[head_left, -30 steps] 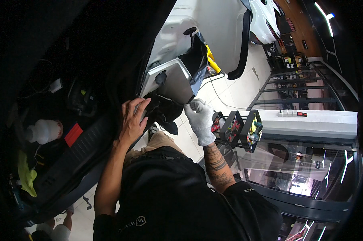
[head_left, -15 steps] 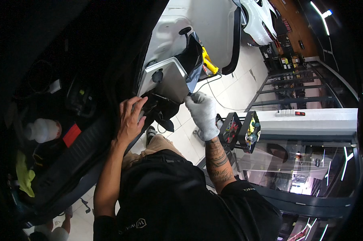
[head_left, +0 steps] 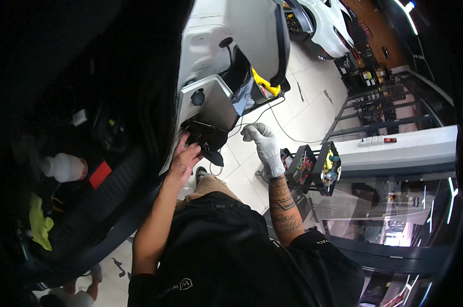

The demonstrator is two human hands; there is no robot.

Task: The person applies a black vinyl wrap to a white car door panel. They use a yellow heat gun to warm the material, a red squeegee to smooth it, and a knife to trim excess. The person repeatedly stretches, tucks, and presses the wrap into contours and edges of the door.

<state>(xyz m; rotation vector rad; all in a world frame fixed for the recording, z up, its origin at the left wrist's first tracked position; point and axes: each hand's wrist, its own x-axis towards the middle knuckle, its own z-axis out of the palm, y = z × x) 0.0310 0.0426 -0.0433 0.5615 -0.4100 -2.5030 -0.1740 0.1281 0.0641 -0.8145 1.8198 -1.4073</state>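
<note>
Head view only, so just the one angle to go on. Biggest risk by my read: black plastic piece [head_left: 205, 139] hanging off the lower edge of the grey car panel [head_left: 207, 105], pinned by little more than fingertips of the bare left hand [head_left: 184, 159], so could easily slip and drop to the tiled floor [head_left: 252, 169], or snap a clip if twisted too hard. Thin cable [head_left: 272, 120] trailing across the floor right by the shoe, decent trip or snag hazard too. Left arm stretched up and forward, fingers loosely spread and pressed against the black piece's lower left edge, not really wrapped around it. Gloved right hand [head_left: 265, 146] raised just beside the piece but apart from it, wrist bent, fingers curled halfway in, apparently holding nothing, though hard to be sure from this side. Small tool rack [head_left: 313, 169] near the right forearm, easy to knock with an elbow.
</note>
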